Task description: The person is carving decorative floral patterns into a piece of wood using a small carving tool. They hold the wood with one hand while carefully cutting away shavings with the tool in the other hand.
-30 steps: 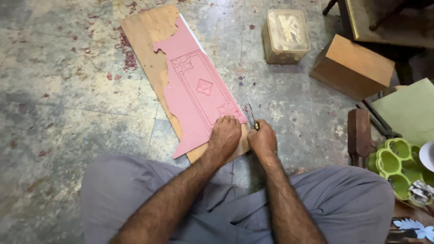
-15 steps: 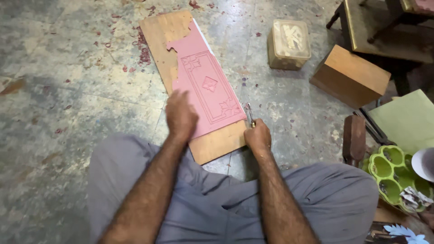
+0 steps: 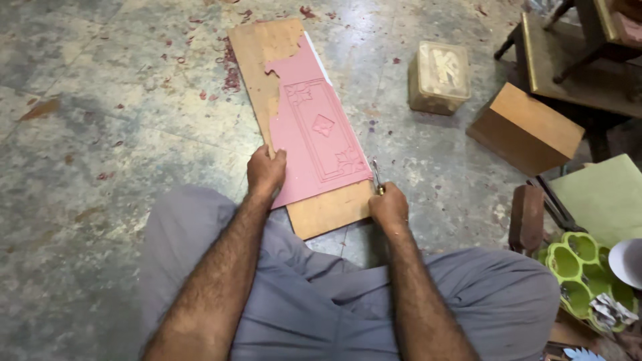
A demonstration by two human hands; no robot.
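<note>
The mottled grey-green stone floor (image 3: 120, 134) fills most of the view, speckled with small pink-red shavings, thickest at the far end of the work. On it lies a long light-brown wooden board (image 3: 321, 214), running from far left to near right, its near end between the seated person's knees. A pink carved sheet (image 3: 314, 144) covers most of the board; a bordered rectangle with a diamond at its middle and leaf corners is already cut into it. At the far end the sheet is torn away and bare wood shows, and a plain strip of pink remains near the near edge, so the carving looks well advanced, though not clearly finished.

To the right stand a brown wooden block (image 3: 528, 127), a pale square carved block (image 3: 439, 77), a dark low table (image 3: 575, 60), a green moulded tray (image 3: 582, 267) and a light green sheet (image 3: 602, 197).

The left hand (image 3: 266, 172) presses on the sheet's left edge, fingers curled over it. The right hand (image 3: 389, 206) is closed around a thin metal carving tool (image 3: 376, 175) at the sheet's near right corner.
</note>
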